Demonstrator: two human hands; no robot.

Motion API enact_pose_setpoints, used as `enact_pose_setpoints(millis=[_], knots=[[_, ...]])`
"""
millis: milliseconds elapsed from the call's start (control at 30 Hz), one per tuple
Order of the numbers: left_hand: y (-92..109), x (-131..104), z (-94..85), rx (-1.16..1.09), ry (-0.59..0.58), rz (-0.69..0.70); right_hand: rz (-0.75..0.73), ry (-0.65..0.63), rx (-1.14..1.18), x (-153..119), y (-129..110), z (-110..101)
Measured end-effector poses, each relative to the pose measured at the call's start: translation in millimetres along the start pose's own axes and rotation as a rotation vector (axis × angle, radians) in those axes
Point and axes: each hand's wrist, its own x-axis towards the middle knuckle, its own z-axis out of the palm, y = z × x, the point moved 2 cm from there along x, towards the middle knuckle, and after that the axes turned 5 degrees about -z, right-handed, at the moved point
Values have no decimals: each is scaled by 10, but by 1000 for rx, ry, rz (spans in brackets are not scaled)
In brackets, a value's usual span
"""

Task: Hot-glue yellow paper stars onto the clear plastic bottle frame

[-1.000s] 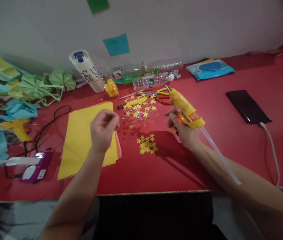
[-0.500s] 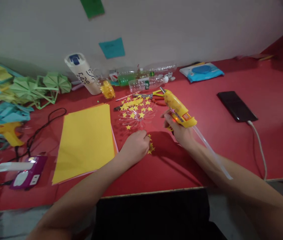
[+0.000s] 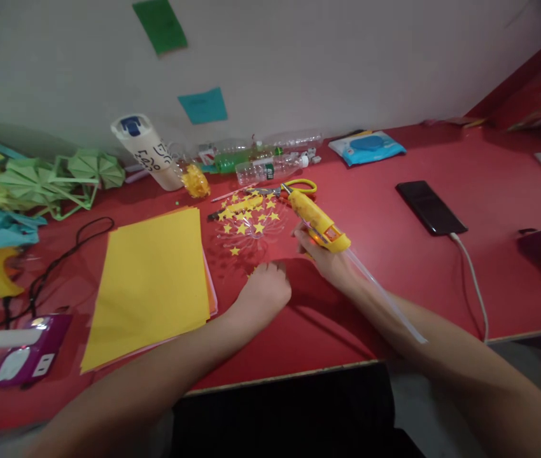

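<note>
My right hand [image 3: 321, 254] is wrapped round the handle of a yellow hot glue gun [image 3: 316, 219], its nozzle pointing up and away and a clear glue stick [image 3: 385, 296] trailing from its back. Low over the table, my left hand [image 3: 268, 286] has its fingers curled down; the fingertips are hidden, so what they hold does not show. A bit of yellow star [image 3: 252, 272] peeks out beside them. Just beyond stands a clear plastic piece cut into thin curling strips [image 3: 270, 238], dotted with several small yellow paper stars [image 3: 242, 228].
Left of my hands lies a stack of yellow paper [image 3: 151, 286]. Behind are a yellow cutter [image 3: 242, 207], pliers [image 3: 303, 186], plastic bottles [image 3: 270, 168] and a white tumbler [image 3: 149, 152]. A phone [image 3: 430, 207] on a cable lies right; a purple power strip [image 3: 32, 350] sits left.
My left hand has turned and now covers most of the small stars that showed beside its fingers. My right hand still holds the glue gun. The whole view has shifted a little.
</note>
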Motion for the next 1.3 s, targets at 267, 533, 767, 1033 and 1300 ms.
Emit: enact_pose_setpoints(millis=[267, 533, 767, 1033, 1300], knots=[[-16, 52, -10, 13, -20, 37, -32, 11, -17, 7, 12, 17], [-286, -74, 180, -176, 149, -178, -36, 47, 33, 30, 17, -42], [-303, -112, 451, -232, 340, -213, -45, 62, 43, 64, 26, -89], [-310, -56, 451, -190, 362, -180, -32, -11, -75, -37, 58, -216], [-331, -38, 442, -235, 282, -154, -61, -81, -151, -79, 1, -192]])
